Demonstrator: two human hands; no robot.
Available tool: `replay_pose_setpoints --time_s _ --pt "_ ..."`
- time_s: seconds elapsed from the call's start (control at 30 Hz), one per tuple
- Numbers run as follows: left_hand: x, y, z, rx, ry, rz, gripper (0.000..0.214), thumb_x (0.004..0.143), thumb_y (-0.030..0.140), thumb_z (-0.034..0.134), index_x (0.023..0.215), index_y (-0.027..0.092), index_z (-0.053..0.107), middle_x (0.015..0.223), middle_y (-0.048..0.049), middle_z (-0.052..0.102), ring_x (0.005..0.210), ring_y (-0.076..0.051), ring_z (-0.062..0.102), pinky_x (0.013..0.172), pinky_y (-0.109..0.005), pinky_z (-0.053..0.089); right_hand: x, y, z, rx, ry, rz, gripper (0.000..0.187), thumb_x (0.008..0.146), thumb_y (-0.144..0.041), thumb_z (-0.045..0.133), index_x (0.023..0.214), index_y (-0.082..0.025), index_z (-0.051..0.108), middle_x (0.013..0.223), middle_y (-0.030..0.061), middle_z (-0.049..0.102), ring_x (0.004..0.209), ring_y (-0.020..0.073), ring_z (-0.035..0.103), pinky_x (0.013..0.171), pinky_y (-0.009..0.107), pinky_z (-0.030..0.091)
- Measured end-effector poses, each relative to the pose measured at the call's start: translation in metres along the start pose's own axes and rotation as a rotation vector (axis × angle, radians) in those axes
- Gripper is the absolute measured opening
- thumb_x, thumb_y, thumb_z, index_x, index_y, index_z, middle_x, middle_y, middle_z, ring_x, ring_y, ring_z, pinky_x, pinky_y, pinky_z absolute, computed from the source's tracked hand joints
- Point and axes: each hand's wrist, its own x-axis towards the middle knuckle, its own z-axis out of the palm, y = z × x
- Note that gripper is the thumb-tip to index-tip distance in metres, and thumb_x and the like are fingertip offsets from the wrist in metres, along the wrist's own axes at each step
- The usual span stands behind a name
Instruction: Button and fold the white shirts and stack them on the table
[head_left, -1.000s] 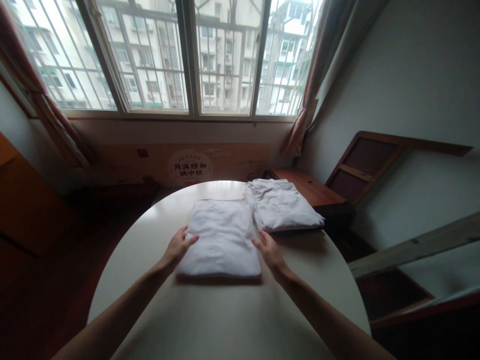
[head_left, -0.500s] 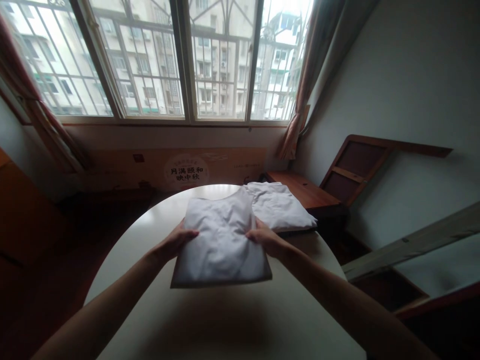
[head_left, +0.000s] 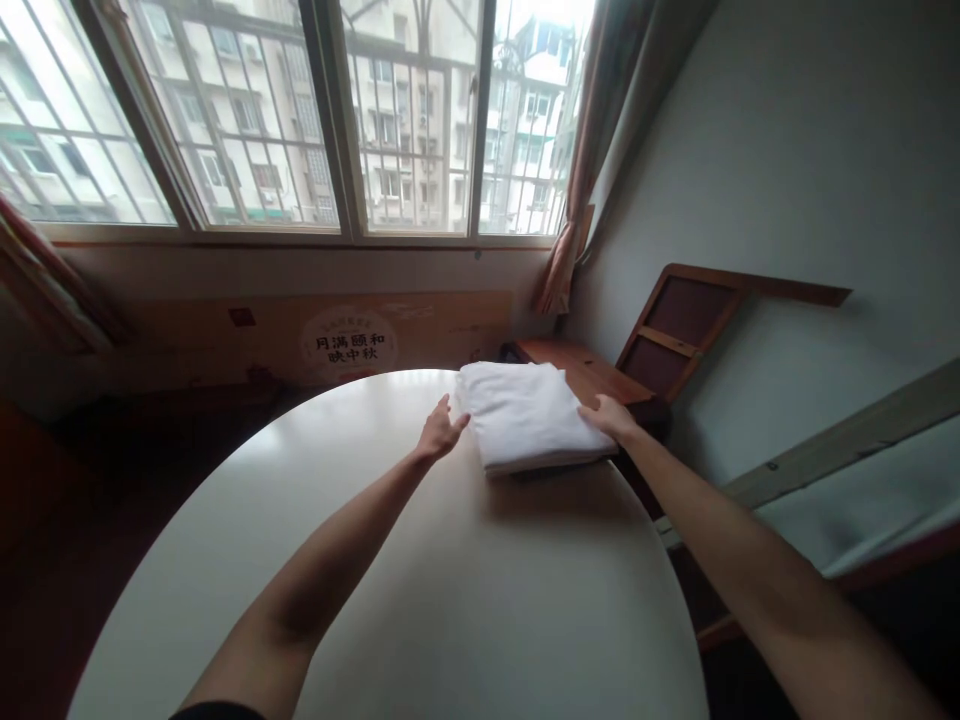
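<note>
Stack of folded white cloths (head_left: 529, 425) sitting at the far right edge of the round white table (head_left: 420, 600), just right of frame centre, its lower corner overhanging the rim toward a wooden side table (head_left: 581, 368). Long axis of the stack running from upper left to lower right, slanted toward the right edge of the frame.

Left hand (head_left: 441, 432) flanking the stack at its left side, fingers spread and loose, fingertips at or just touching the cloth edge; contact too fine to call for certain. Right hand (head_left: 611, 418) laid on the stack's right corner, fingers relaxed and flat on the fabric, not clamped round it. Hands well apart, with the whole stack between them. Right hand the nearer, already resting on the cloth; left at the margin only. Both arms stretched far forward across bare tabletop.

Behind, in the upper left and centre: barred window (head_left: 300, 110), a cardboard box with printed characters (head_left: 349, 345) under the sill, a curtain (head_left: 581, 180) at upper right.
</note>
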Motion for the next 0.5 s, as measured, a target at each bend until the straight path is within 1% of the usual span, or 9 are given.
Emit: replay_pose_setpoints --time_s 0.03,0.1,0.17,0.23,0.3,0.33,0.37,0.43,0.5 --pt "-0.012 -0.016 -0.012 0.028 0.026 0.014 0.074 0.067 0.049 0.074 0.126 0.012 0.048 0.126 -0.0225 0.053 0.118 -0.034 0.05 0.098 -0.044 0.04 -0.01 0.019 0.007 -0.035 0.085 -0.033 0.043 0.066 -0.024 0.069 0.105 -0.008 0.062 0.107 0.0199 0.064 0.104 0.0317 0.059 0.094 0.045 0.044" --pt "-0.039 -0.043 -0.044 -0.051 0.042 -0.006 0.07 0.069 0.051 0.071 0.124 0.012 0.051 0.128 -0.0216 0.053 0.119 -0.033 0.05 0.099 -0.045 0.039 -0.033 0.051 0.018 0.036 0.234 -0.138 0.047 0.07 -0.033 0.065 0.11 -0.01 0.061 0.117 0.0192 0.06 0.115 0.0316 0.053 0.101 0.047 0.037" --pt "-0.067 -0.061 -0.083 -0.256 0.107 -0.074 0.066 0.074 0.055 0.064 0.121 0.011 0.053 0.127 -0.0212 0.053 0.117 -0.032 0.052 0.1 -0.047 0.039 -0.057 0.07 0.019 0.275 0.348 -0.176 0.054 0.072 -0.044 0.061 0.116 -0.013 0.057 0.123 0.0163 0.057 0.12 0.0298 0.05 0.104 0.048 0.035" --pt "-0.092 -0.067 -0.121 -0.484 0.241 -0.123 0.063 0.081 0.06 0.05 0.121 0.01 0.053 0.129 -0.0206 0.053 0.118 -0.03 0.052 0.103 -0.048 0.037 -0.075 0.073 0.009 0.598 0.41 -0.086 0.063 0.074 -0.055 0.054 0.123 -0.015 0.051 0.127 0.0155 0.055 0.122 0.0285 0.049 0.103 0.05 0.035" --pt "-0.113 -0.06 -0.156 -0.614 0.382 -0.087 0.066 0.086 0.064 0.036 0.123 0.011 0.052 0.132 -0.0194 0.05 0.121 -0.028 0.05 0.106 -0.049 0.033 -0.088 0.06 -0.008 0.867 0.42 0.004 0.069 0.08 -0.062 0.041 0.13 -0.015 0.045 0.133 0.0174 0.049 0.124 0.0273 0.048 0.104 0.049 0.035" --pt "-0.122 -0.051 -0.171 -0.619 0.431 -0.025 0.07 0.086 0.067 0.03 0.125 0.012 0.052 0.134 -0.0183 0.049 0.124 -0.028 0.048 0.108 -0.049 0.03 -0.093 0.048 -0.016 0.946 0.407 -0.016 0.07 0.082 -0.063 0.033 0.133 -0.016 0.043 0.137 0.0182 0.045 0.126 0.0263 0.046 0.104 0.048 0.034" --pt "-0.131 -0.04 -0.184 -0.582 0.463 0.068 0.074 0.086 0.069 0.025 0.128 0.014 0.05 0.137 -0.0167 0.047 0.127 -0.028 0.044 0.11 -0.049 0.028 -0.098 0.033 -0.023 0.984 0.374 -0.097 0.07 0.085 -0.064 0.026 0.135 -0.016 0.041 0.14 0.0179 0.041 0.128 0.0252 0.044 0.106 0.047 0.033" --pt "-0.149 -0.013 -0.2 -0.379 0.465 0.323 0.08 0.084 0.075 0.018 0.135 0.02 0.046 0.143 -0.012 0.041 0.133 -0.028 0.035 0.113 -0.048 0.021 -0.113 0.001 -0.027 0.944 0.268 -0.389 0.073 0.088 -0.065 0.011 0.14 -0.02 0.036 0.146 0.014 0.036 0.133 0.0237 0.038 0.109 0.047 0.028" --pt "-0.168 0.012 -0.204 0.001 0.352 0.567 0.082 0.081 0.078 0.021 0.142 0.026 0.036 0.149 -0.0072 0.032 0.139 -0.028 0.024 0.116 -0.046 0.013 -0.136 -0.028 -0.017 0.744 0.094 -0.712 0.078 0.086 -0.068 0.003 0.145 -0.024 0.029 0.15 0.0089 0.03 0.138 0.0244 0.027 0.111 0.05 0.021"
